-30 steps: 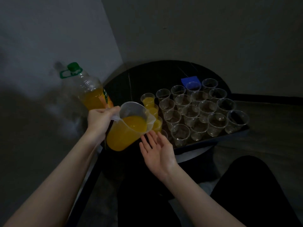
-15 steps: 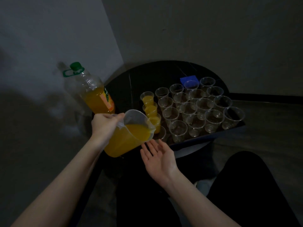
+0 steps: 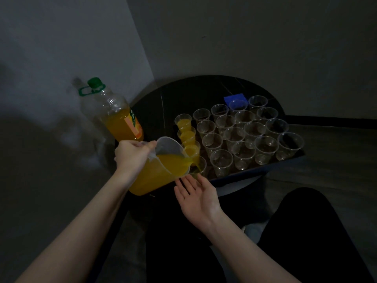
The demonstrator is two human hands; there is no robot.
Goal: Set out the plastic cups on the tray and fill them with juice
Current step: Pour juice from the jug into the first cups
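The left hand grips the handle of a clear jug, fingers curled round it. The jug is tipped to the right, its spout over the nearest cup of the left column, and a thin stream of juice falls into that cup. The jug's long axis runs from lower left up to the spout at upper right, so the cup lies just right of and beyond the grip.

The right hand holds nothing: palm up, fingers straight and relaxed, just below the jug's spout and the cup, by the near edge of the tray. Whether its fingertips touch the cup or the tray I cannot tell; the light is dim. The left hand does the pour, though the right one is nearer the cup.

Containers:
- The jug looks roughly half full of orange juice.
- The three cups behind the one being poured already hold juice.
- The other cups on the tray, in columns to the right, look empty.
- A big bottle with a green cap stands left of the tray on the dark round table, partly full of juice.
- A blue object sits behind the far cups.

My judgement: the cups are all set out and filling is early, with the first column nearly done and the next column to the right to follow.
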